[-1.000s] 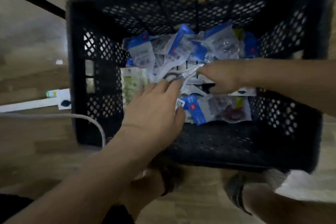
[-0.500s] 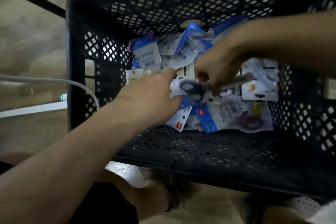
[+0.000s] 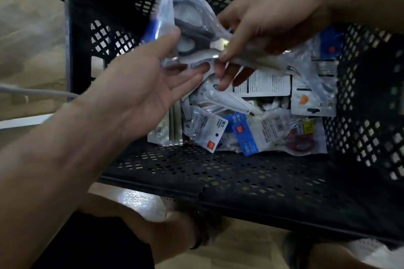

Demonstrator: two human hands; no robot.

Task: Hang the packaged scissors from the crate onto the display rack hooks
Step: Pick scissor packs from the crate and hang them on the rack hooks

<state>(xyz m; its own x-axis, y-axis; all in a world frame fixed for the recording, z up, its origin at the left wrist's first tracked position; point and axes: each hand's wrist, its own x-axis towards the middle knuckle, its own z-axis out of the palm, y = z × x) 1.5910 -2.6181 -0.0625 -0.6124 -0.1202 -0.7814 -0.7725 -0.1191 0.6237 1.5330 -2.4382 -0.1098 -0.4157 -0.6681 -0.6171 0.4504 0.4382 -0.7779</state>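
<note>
Head view: right hand (image 3: 269,22) in a pinch grip on the packaged scissors (image 3: 192,28) above the crate (image 3: 218,172), flat left hand (image 3: 140,91) steadying; light, slick bag, likely best held by its header.

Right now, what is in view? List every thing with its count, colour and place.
crate: one, black, perforated, fills the middle of the view
held packet: one, clear bag with dark-handled scissors, above the crate between the hands
heap of packets: many, too jumbled to count, clear with blue and white cards, on the crate's bottom
red-handled scissors packet: one, clear, right end of the heap
cable: one, pale grey, on the left, running toward the crate
floor: tan wood look, around the crate
feet: two, in dark footwear, below the crate's near wall
left hand: palm open, touches the held packet
right hand: pinches the held packet
</note>
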